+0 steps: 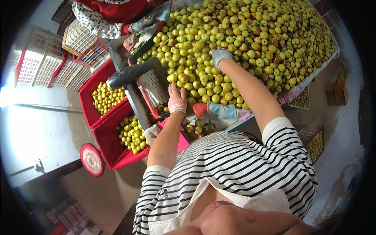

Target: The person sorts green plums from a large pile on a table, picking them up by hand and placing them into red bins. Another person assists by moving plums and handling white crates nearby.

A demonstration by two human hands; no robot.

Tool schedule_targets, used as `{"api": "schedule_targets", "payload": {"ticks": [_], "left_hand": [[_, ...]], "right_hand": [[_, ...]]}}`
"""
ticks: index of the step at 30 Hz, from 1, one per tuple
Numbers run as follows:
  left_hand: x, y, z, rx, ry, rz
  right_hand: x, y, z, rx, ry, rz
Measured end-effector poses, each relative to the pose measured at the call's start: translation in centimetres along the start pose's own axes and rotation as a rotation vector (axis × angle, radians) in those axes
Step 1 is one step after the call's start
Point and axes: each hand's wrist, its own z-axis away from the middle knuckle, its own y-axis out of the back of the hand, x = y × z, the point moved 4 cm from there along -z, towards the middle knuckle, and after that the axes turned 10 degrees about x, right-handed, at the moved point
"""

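Note:
A big heap of small yellow-green jujubes (250, 29), some with brown patches, covers the table before me. My right hand (221, 57), in a grey glove, reaches onto the heap; its fingers lie against the fruit, their tips partly hidden, and I see no fruit gripped. My left hand (177, 98) is at the heap's near left edge, with a pale covering at the wrist. Its fingers are stretched out and apart, close to the nearest jujubes, holding nothing. Just left of it stands a woven pale chute-like piece (153, 87) with a dark padded roll (131, 74) along its top.
Two red-lined bins (113, 156) with jujubes stand at the left, beside a metal frame (135, 102). A round red stool (92, 159) is near them. Plastic crates (47, 62) stack behind. A co-worker's gloved hand (141, 26) is at the far left. Crates of fruit (314, 145) stand at right.

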Motion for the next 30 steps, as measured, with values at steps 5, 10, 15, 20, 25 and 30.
{"api": "schedule_targets", "payload": {"ticks": [5, 10, 15, 20, 25, 30], "left_hand": [[-1.0, -0.4, -0.2, 0.049, -0.024, 0.051], [-2.7, -0.2, -0.8, 0.023, 0.012, 0.131], [-3.0, 2.5, -0.2, -0.073, 0.055, -0.005], [-4.5, 2.2, -1.0, -0.011, 0.088, -0.018], [-4.1, 1.8, -0.8, 0.016, 0.054, 0.003], [-3.9, 2.2, -0.6, 0.046, 0.05, 0.004]], "right_hand": [[0.3, 0.2, 0.2, -0.044, -0.056, -0.061], [1.5, -0.2, 0.7, -0.148, -0.111, -0.237], [1.7, -0.8, 1.4, -0.116, -0.078, -0.195], [2.3, -0.9, 1.8, -0.153, -0.084, -0.488], [2.1, -3.5, 0.9, -0.062, 0.084, -0.545], [-3.5, -3.9, 3.0, 0.113, 0.048, -0.361]]}}
